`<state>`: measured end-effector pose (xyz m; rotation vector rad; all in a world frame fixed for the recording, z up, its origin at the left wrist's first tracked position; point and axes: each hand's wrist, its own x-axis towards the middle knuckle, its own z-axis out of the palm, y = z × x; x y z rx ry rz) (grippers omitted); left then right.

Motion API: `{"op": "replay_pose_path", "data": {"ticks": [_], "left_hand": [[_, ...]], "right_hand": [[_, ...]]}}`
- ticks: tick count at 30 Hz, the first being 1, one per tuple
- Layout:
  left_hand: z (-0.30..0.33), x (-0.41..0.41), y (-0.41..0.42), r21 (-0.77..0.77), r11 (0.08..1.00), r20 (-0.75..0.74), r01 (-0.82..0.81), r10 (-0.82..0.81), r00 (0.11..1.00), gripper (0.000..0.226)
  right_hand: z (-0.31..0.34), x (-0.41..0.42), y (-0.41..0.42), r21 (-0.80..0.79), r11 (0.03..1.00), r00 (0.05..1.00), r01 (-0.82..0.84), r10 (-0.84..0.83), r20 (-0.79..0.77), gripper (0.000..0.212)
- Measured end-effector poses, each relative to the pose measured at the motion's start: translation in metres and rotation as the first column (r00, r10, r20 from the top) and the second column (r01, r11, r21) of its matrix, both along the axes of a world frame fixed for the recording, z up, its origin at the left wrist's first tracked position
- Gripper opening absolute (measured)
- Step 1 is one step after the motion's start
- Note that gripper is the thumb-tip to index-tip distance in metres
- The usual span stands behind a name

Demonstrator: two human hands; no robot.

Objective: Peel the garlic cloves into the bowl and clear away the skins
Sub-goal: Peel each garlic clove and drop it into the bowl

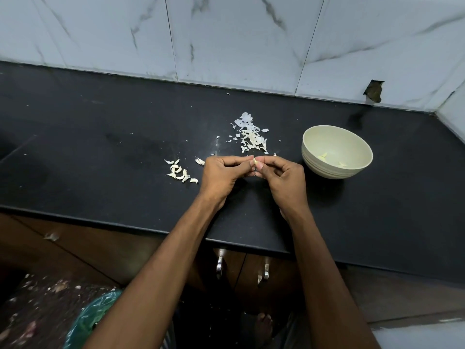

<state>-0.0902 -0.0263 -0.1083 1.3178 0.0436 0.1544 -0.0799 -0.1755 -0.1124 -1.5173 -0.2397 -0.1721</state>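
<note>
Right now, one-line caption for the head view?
Both hands pinch a garlic clove above the counter, skins behind, bowl at right.

Black countertop (100,137) running below marble-veined wall tiles (226,39). Ragged dark hole (374,91) showing in tile near right corner. Two metal handles (219,267) hanging on brown cabinet doors (75,250) under counter. Green plastic bag (93,318), possibly bin liner, sitting at floor level lower left. Bare foot (263,323) standing on dim floor.
</note>
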Motion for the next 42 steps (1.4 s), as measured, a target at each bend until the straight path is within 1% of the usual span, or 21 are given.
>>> {"op": "replay_pose_path", "data": {"ticks": [7, 13, 17, 22, 25, 31, 34, 37, 39, 42], "left_hand": [[0.001, 0.001, 0.0, -0.018, 1.0, -0.002, -0.014, 0.014, 1.0, 0.017], [0.002, 0.0, -0.001, -0.056, 0.998, -0.001, 0.027, -0.027, 1.0, 0.017], [0.003, 0.0, -0.001, -0.068, 0.998, -0.009, 0.018, -0.018, 1.0, 0.016], [0.002, 0.0, 0.0, -0.044, 0.999, -0.015, -0.015, 0.015, 1.0, 0.016], [0.003, 0.0, -0.001, -0.029, 0.999, -0.017, -0.045, 0.045, 0.999, 0.014], [0.004, -0.001, -0.001, -0.03, 0.998, -0.031, -0.059, 0.058, 0.998, 0.01], [0.003, -0.001, 0.0, -0.04, 0.998, -0.031, -0.056, 0.055, 0.998, 0.011], [0.005, -0.001, 0.001, -0.053, 0.998, -0.033, -0.042, 0.04, 0.999, 0.011], [0.006, 0.0, 0.001, -0.067, 0.998, -0.032, -0.02, 0.018, 0.999, 0.011], [0.007, -0.001, 0.001, -0.075, 0.997, -0.038, 0.012, -0.014, 0.999, 0.008]], "right_hand": [[-0.005, 0.003, -0.001, -0.078, 0.995, 0.996, 0.056, -0.051, 0.067, 0.018], [-0.006, 0.003, -0.001, -0.072, 0.994, 0.994, 0.082, -0.076, 0.079, 0.02], [-0.005, 0.002, -0.002, -0.077, 0.993, 0.994, 0.086, -0.08, 0.077, 0.017], [-0.005, 0.002, -0.002, -0.172, 0.98, 0.989, 0.101, -0.081, 0.12, 0.014], [-0.006, 0.003, -0.002, -0.197, 0.976, 0.989, 0.094, -0.069, 0.134, 0.015], [-0.005, 0.002, -0.002, -0.136, 0.988, 0.994, 0.073, -0.061, 0.089, 0.014], [-0.003, 0.0, -0.002, -0.089, 0.996, 0.998, 0.033, -0.028, 0.059, 0.015], [0.002, -0.003, -0.001, 0.028, 0.999, 0.999, -0.04, 0.041, -0.021, 0.016], [0.004, -0.003, -0.002, 0.097, 0.993, 0.994, -0.061, 0.069, -0.082, 0.015], [0.006, -0.002, -0.004, 0.128, 0.99, 0.985, -0.064, 0.084, -0.154, 0.013]]}}
